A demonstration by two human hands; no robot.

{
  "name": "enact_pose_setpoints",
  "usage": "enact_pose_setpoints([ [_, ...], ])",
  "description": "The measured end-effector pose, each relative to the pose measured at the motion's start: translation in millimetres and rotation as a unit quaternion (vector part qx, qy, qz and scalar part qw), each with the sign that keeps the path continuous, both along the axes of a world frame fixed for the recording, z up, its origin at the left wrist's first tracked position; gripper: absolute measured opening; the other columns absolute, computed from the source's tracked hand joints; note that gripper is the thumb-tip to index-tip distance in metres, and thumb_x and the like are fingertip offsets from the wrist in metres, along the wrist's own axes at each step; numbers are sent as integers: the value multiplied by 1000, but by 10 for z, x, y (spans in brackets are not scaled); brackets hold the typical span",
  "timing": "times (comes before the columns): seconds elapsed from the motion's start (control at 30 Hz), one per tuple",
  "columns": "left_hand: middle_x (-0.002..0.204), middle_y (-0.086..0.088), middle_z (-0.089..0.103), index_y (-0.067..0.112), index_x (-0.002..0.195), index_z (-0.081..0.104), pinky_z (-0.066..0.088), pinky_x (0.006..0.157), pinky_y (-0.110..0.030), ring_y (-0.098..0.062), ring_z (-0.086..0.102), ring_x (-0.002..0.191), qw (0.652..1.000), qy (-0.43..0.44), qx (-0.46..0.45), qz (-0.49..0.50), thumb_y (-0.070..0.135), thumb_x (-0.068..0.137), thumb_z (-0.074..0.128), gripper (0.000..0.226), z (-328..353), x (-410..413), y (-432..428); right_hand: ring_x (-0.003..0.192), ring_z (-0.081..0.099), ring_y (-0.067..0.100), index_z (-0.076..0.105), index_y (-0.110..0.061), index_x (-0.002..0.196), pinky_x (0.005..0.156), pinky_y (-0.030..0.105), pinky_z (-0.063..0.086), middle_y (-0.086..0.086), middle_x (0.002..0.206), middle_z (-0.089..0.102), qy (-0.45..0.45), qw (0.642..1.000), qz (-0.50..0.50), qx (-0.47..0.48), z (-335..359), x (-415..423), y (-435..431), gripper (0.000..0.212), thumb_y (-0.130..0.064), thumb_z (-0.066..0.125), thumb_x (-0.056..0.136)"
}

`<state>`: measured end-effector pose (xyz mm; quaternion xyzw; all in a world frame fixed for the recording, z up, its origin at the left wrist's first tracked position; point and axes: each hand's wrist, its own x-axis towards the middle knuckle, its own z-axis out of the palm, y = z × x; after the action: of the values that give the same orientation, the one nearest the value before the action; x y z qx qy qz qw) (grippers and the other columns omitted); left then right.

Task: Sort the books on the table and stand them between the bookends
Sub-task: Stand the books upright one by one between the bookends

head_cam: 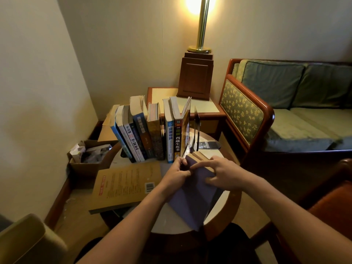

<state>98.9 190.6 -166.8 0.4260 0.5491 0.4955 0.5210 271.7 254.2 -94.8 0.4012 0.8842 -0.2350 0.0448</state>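
A lit brass lamp (202,25) glows in the corner of the room, a green sofa (297,111) sits off to the right, and a small round tabletop (167,223) fills the space between.

Along the far edge of the tabletop stands a row of books (150,134), spines facing the person. The left ones lean, and the last one on the right, a yellow-covered book (186,128), has its cover splaying open. Just beside it, across a narrow gap, stands the black right bookend (197,126).

The purple book (192,195) is held over the middle of the tabletop. Its long axis runs from the near edge towards the far edge, so its far end points almost straight at that gap. It looks like a plain, fairly thick paperback with a tan page block showing at the far end.

The left hand (177,172) pinches the book's far left corner with curled fingers (181,164). The right hand (222,174) grasps the far right side, with the index finger laid across the cover and the thumb pressing on it. Both hands are at the end nearest the gap, the right one slightly closer to the bookend.

My guess is the book must be tipped upright and slid in without catching the loose cover.

A large tan book (123,185) lies flat at the left edge, overhanging it and not yet shelved.
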Motion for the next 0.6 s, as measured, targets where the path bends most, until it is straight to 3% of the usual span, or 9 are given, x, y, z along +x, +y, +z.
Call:
enact_pose_setpoints([
  [0.1,111,-9,56,18,106,43,47,84,-30,-15,53,100,1000,24,-2,-3,5,96,58,22,-26,-31,19,93,47,12,49,-63,126,78,28,46,-4,105,45,16,1000,-15,13,-50,-28,-23,39,-42,58,96],
  [0.2,127,-3,56,20,118,45,48,89,-21,-11,54,117,997,73,8,-10,17,98,61,25,-61,-79,33,94,46,11,51,-65,122,72,24,41,-5,106,44,50,998,-44,20,-85,-26,-60,37,-41,58,95],
  [0.33,128,7,51,24,133,42,43,94,-29,-10,50,118,964,265,0,25,35,100,57,38,-117,-303,44,97,47,13,49,-60,130,74,21,45,-3,114,39,57,993,-66,80,-8,-42,-92,43,-36,60,96],
  [0.47,128,-3,58,27,138,40,49,98,-47,-26,58,118,913,402,-32,64,49,96,55,49,-348,-781,-11,95,50,15,46,-55,138,68,17,46,-3,117,34,82,980,-95,152,142,-51,-7,50,-31,60,97],
  [0.53,150,-9,45,26,148,33,38,111,-51,-32,43,137,880,465,-76,64,56,95,51,63,-442,-979,-13,93,51,16,47,-50,141,70,20,49,-1,113,36,103,971,-119,179,212,-81,72,50,-30,60,97],
  [0.6,167,-5,13,25,159,11,16,121,-53,-34,14,152,853,500,-148,26,62,97,43,79,-524,-1153,-22,91,53,19,48,-47,142,73,27,55,1,111,38,119,962,-136,204,274,-156,151,50,-29,60,97],
])
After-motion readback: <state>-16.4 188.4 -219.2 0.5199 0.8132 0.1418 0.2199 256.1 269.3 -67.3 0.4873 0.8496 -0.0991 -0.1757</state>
